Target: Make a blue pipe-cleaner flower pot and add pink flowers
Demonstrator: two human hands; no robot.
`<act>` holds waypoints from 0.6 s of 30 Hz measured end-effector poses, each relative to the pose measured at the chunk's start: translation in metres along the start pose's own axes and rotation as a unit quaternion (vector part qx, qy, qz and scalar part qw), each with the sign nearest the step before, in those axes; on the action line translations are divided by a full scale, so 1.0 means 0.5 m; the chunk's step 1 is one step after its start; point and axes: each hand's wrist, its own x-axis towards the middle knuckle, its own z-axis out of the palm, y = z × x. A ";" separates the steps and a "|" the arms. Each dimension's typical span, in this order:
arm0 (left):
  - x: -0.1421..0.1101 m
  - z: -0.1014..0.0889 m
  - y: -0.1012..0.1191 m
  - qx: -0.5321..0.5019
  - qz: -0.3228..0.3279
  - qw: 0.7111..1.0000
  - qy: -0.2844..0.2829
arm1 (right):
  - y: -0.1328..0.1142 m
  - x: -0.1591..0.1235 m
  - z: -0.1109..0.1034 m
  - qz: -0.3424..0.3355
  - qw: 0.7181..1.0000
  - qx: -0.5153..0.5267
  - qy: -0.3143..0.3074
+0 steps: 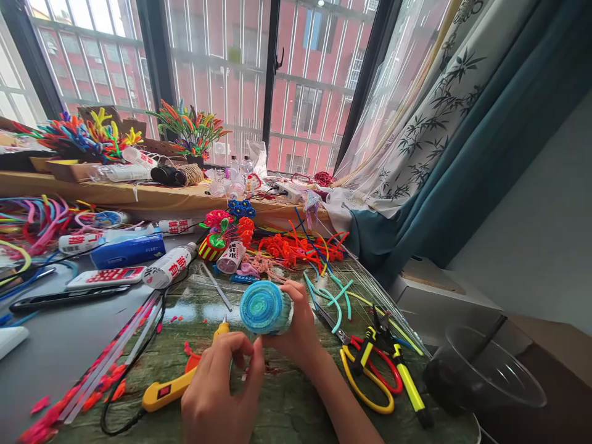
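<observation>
A round piece (261,307) of coiled blue and turquoise fuzzy pipe cleaner, with paler sides, faces me above the table. My right hand (300,330) is wrapped round its right side and underside. Just below the piece, my left hand (224,385) is closed, thumb and forefinger tips pinched together; whatever lies between them is too small to make out. Partly behind the left hand lies a yellow hot glue gun (169,391), its nozzle pointing up. To the right of my right forearm are red-and-yellow-handled scissors (370,376) and yellow-black pliers (409,385).
Turquoise pipe cleaners (340,296) and orange-red pipe cleaner shapes (296,250) lie behind. A plastic bottle (171,266), a calculator (106,277) and a blue packet (128,250) are on the left. A black cable (147,345) curves beside the glue gun. A clear bin (485,370) stands right.
</observation>
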 end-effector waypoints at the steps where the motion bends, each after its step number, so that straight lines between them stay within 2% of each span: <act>1: -0.001 -0.001 -0.001 -0.008 -0.010 1.000 -0.009 | 0.000 0.001 0.000 -0.001 1.000 0.001 -0.001; 8: -0.012 0.007 -0.023 -0.039 -0.007 0.998 -0.044 | 0.007 -0.001 -0.002 -0.001 1.000 -0.010 -0.006; 12: -0.018 0.006 -0.017 -0.093 -0.082 0.989 -0.075 | 0.013 -0.005 0.000 0.001 1.000 -0.017 -0.009; 15: -0.011 0.000 0.000 -0.197 -0.201 0.955 -0.094 | 0.014 -0.005 -0.001 0.005 1.000 -0.024 -0.010; 18: 0.001 -0.005 0.015 -0.322 -0.311 0.887 -0.109 | 0.011 -0.003 -0.004 0.007 1.000 -0.023 -0.012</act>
